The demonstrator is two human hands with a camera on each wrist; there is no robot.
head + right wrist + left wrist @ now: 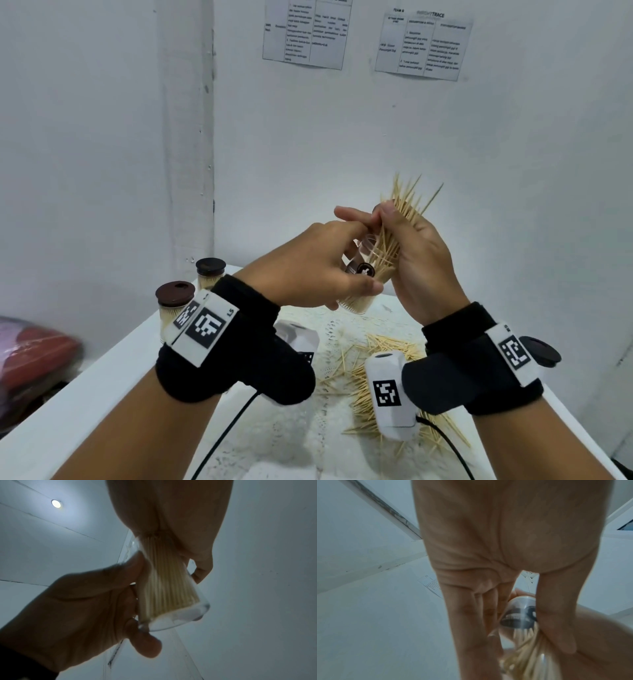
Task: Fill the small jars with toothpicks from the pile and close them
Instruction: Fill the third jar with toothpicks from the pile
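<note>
My left hand (322,260) grips a small clear jar (356,305), tilted and held up above the table. Pale toothpicks stand packed in it. My right hand (418,253) pinches a thick bundle of toothpicks (407,202); their lower ends sit in the jar's mouth and their tips fan out above my fingers. From the right wrist, the jar (180,616) shows its clear base, with the left hand (85,601) round its side. In the left wrist view, the jar (520,605) lies between thumb and fingers. The loose pile (359,407) lies on the table below my right wrist.
Two filled jars with brown lids (210,270) (174,298) stand at the white table's (102,394) far left edge. A loose brown lid (541,351) lies near the right edge. White walls close in behind and on both sides. A red object (34,359) sits low on the left.
</note>
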